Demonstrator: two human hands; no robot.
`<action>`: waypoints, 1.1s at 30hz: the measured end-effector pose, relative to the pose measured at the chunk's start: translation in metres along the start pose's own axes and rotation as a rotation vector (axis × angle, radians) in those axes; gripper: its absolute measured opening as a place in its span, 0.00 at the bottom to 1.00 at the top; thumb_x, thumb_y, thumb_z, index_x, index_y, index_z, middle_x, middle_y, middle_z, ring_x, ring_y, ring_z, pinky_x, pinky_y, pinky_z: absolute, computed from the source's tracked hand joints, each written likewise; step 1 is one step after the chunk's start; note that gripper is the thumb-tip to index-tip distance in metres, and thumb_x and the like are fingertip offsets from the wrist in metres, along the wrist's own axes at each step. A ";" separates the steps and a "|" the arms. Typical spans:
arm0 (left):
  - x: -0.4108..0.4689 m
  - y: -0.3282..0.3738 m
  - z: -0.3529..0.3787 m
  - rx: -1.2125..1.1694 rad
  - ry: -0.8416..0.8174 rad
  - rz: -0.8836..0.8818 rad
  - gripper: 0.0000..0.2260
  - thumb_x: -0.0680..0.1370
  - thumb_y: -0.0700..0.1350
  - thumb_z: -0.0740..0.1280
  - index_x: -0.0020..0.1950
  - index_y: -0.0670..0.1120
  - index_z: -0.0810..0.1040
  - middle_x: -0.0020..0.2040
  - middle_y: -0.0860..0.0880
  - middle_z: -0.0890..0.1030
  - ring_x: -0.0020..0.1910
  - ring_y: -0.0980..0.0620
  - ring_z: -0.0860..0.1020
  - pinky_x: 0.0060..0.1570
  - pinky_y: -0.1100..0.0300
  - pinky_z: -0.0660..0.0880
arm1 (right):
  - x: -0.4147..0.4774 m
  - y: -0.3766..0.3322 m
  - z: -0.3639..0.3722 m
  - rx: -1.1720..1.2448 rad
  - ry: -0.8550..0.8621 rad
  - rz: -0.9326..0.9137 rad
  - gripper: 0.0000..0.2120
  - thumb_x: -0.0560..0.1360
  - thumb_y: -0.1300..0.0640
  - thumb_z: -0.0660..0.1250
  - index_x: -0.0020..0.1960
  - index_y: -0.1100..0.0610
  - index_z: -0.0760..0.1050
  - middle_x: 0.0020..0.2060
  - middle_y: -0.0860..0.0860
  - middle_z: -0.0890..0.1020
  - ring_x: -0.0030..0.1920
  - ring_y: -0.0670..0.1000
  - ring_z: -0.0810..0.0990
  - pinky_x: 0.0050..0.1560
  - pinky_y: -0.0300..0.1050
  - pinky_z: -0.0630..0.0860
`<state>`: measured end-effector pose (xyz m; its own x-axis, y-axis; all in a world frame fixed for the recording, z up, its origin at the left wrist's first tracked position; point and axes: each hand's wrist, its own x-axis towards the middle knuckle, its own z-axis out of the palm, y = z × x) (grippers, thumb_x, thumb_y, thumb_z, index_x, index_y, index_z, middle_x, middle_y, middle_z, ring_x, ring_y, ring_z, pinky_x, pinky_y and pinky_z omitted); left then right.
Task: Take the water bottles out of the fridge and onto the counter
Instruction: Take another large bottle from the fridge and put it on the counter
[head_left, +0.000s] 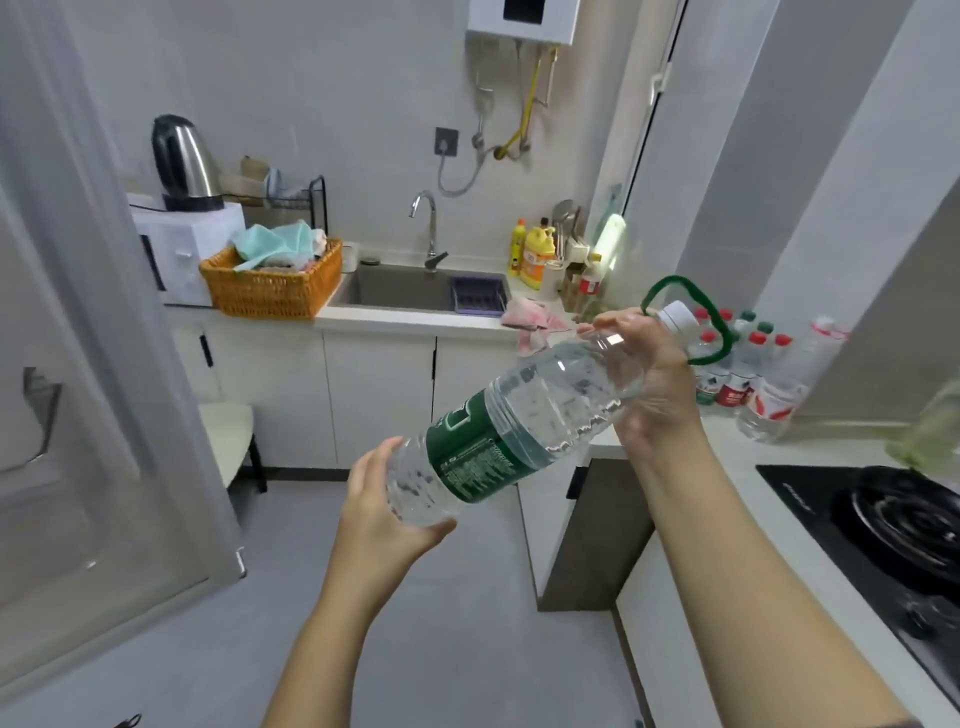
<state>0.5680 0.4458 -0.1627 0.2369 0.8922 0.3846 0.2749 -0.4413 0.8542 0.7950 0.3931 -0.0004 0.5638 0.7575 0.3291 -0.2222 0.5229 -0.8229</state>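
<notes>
Carrying is the step in hand — a large water bottle (519, 421), green-labelled and white-capped, hangs tilted in mid-air above the floor, out of the fridge but not yet on the surface (821, 452). The left hand (384, 509) cups and grips its base. The right hand (654, 384) is wrapped round the shoulder just below the cap, beside a green carry loop (675, 291). Other bottles (748, 364) stand clustered at the back of the surface, near the wall. Next, I judge, the bottle must swing right, come upright and go down on a bare patch beside that cluster — short of the hob (883, 519).
</notes>
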 end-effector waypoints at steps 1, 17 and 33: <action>0.013 -0.003 0.010 -0.010 -0.028 0.002 0.42 0.60 0.50 0.81 0.62 0.74 0.62 0.60 0.70 0.66 0.58 0.76 0.67 0.46 0.82 0.66 | 0.011 0.002 -0.007 -0.026 0.016 -0.003 0.02 0.72 0.62 0.68 0.40 0.58 0.77 0.35 0.49 0.83 0.41 0.50 0.83 0.44 0.44 0.80; 0.115 -0.010 0.158 -0.086 -0.380 0.039 0.41 0.60 0.47 0.82 0.57 0.78 0.61 0.58 0.72 0.68 0.57 0.75 0.69 0.49 0.74 0.68 | 0.099 0.003 -0.126 -0.153 0.281 0.000 0.10 0.73 0.51 0.69 0.36 0.54 0.81 0.38 0.53 0.83 0.44 0.52 0.82 0.50 0.49 0.79; 0.170 0.019 0.349 -0.095 -0.402 -0.028 0.41 0.59 0.49 0.82 0.64 0.67 0.65 0.58 0.66 0.69 0.57 0.73 0.69 0.50 0.72 0.69 | 0.225 -0.017 -0.289 -0.166 0.278 0.055 0.09 0.76 0.53 0.69 0.39 0.55 0.82 0.40 0.52 0.85 0.48 0.54 0.84 0.50 0.48 0.81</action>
<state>0.9389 0.5553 -0.2033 0.5809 0.7864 0.2098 0.2036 -0.3900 0.8980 1.1552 0.4417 -0.0462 0.7549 0.6355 0.1619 -0.1383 0.3956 -0.9079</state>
